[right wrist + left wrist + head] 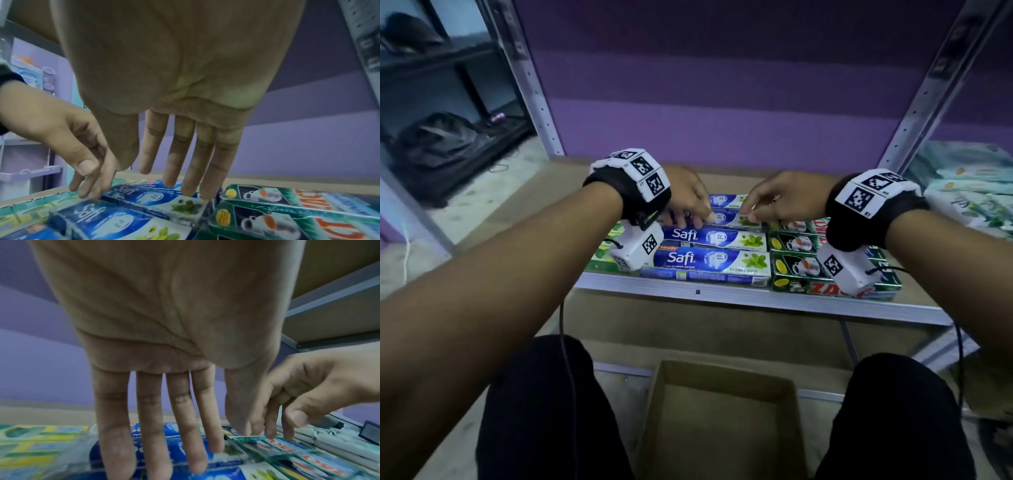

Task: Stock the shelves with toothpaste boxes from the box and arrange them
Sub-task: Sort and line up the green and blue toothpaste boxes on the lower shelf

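Between the person's knees, nearest the camera, a cardboard box (722, 404) is sitting open with no cartons showing inside. Beyond it, on the shelf (756, 298), four blue Safi toothpaste boxes (714, 260) are lying flat in a column, front to back. Both hands are reaching to the third one back: the left hand (685, 198) and the right hand (784, 197) are touching it with straight, relaxed fingers. Green Zact boxes (804, 270), at least three, are lying just beside on the right; green-and-yellow boxes (602, 253) are lying on the left.
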Demonstrator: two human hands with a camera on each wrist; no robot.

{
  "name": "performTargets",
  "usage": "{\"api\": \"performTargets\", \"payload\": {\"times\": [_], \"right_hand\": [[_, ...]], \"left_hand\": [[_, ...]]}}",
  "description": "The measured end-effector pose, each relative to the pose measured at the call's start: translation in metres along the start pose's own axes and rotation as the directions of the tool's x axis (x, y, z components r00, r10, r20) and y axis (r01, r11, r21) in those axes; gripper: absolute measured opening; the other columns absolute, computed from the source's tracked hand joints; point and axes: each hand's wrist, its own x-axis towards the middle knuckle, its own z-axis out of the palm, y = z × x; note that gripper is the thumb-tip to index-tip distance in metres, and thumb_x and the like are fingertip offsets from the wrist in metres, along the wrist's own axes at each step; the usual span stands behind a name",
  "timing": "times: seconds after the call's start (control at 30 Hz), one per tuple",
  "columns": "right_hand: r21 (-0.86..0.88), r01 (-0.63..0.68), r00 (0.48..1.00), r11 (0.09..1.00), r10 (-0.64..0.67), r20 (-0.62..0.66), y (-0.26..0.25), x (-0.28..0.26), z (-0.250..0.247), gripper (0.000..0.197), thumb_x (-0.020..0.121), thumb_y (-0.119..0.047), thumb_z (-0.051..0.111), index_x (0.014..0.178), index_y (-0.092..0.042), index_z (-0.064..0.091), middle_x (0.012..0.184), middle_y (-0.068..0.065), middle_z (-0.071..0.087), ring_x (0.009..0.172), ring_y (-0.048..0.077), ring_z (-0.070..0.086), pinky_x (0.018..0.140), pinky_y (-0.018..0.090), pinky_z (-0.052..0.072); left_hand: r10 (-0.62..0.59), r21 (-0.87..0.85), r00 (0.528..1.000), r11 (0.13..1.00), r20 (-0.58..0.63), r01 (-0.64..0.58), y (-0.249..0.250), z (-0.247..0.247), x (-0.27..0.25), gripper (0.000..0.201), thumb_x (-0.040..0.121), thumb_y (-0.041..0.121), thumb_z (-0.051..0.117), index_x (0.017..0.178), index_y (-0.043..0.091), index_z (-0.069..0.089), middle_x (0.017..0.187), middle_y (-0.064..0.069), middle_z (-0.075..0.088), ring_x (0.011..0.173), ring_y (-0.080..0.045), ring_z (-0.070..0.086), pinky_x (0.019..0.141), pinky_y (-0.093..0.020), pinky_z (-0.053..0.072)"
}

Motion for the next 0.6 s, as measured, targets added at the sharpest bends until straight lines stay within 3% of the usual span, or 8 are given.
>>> {"api": "performTargets", "payload": {"times": [0.07,0.13,0.27,0.33,0.43,0.5,0.6], "right_hand": [[0.078,0.005,1.000,0.997,-0.007,0.025,0.009,0.021,-0.001,0.015,0.093,-0.033,0.066,0.106,-0.031,0.073,0.085,-0.004,0.072,0.062,0.001,0.063,0.062,0.026,0.056],[0.178,-0.007,0.998,0.984,-0.004,0.065,0.016,0.034,-0.004,0.015,0.094,-0.033,0.064,0.106,-0.030,0.073,0.088,0.000,0.072,0.070,0.010,0.068,0.062,0.030,0.060],[0.269,-0.071,0.992,0.960,0.041,0.116,0.023,0.046,-0.012,0.015,0.093,-0.037,0.066,0.105,-0.032,0.073,0.091,0.003,0.073,0.074,0.017,0.072,0.062,0.035,0.062],[0.327,-0.148,0.985,0.933,0.108,0.135,0.027,0.047,-0.013,0.014,0.092,-0.035,0.066,0.104,-0.030,0.073,0.096,0.005,0.073,0.074,0.016,0.073,0.061,0.034,0.062],[0.404,-0.249,0.964,0.880,0.185,0.191,0.026,0.045,-0.014,0.017,0.094,-0.031,0.066,0.105,-0.021,0.072,0.102,0.016,0.072,0.086,0.027,0.073,0.063,0.037,0.062],[0.475,-0.334,0.939,0.815,0.244,0.241,0.022,0.037,-0.017,0.022,0.093,-0.034,0.067,0.106,-0.017,0.071,0.104,0.018,0.071,0.090,0.028,0.073,0.066,0.037,0.063],[0.570,-0.439,0.898,0.694,0.313,0.310,0.015,0.020,-0.021,0.015,0.096,-0.032,0.064,0.104,-0.020,0.069,0.112,0.015,0.070,0.095,0.026,0.073,0.071,0.039,0.063]], "left_hand": [[-0.039,-0.009,0.996,0.999,0.083,0.040,-0.006,-0.009,0.024,0.031,0.078,0.047,0.076,0.095,0.021,0.075,0.090,0.002,0.076,0.074,-0.016,0.069,0.070,-0.036,0.059],[-0.095,-0.016,0.975,0.995,0.199,0.100,-0.009,-0.020,0.042,0.032,0.081,0.048,0.072,0.097,0.021,0.075,0.091,0.001,0.076,0.071,-0.015,0.070,0.062,-0.028,0.059],[-0.158,-0.046,0.912,0.981,0.378,0.189,-0.007,-0.029,0.057,0.022,0.092,0.037,0.063,0.099,0.019,0.074,0.089,-0.001,0.076,0.066,-0.018,0.070,0.062,-0.026,0.055],[-0.192,-0.062,0.893,0.970,0.408,0.236,-0.004,-0.027,0.060,0.019,0.093,0.032,0.062,0.097,0.016,0.072,0.085,-0.002,0.075,0.061,-0.019,0.067,0.060,-0.026,0.054],[-0.241,-0.080,0.866,0.949,0.438,0.305,0.005,-0.029,0.056,0.018,0.094,0.027,0.062,0.100,0.013,0.071,0.087,-0.006,0.072,0.059,-0.021,0.065,0.055,-0.025,0.052],[-0.278,-0.101,0.847,0.928,0.453,0.359,0.013,-0.032,0.049,0.022,0.095,0.028,0.062,0.108,0.011,0.069,0.096,-0.008,0.071,0.066,-0.024,0.064,0.059,-0.027,0.053],[-0.308,-0.197,0.855,0.888,0.417,0.416,0.022,-0.035,0.032,0.034,0.098,0.025,0.057,0.126,0.006,0.060,0.121,-0.016,0.064,0.083,-0.030,0.063,0.069,-0.031,0.056]]}}
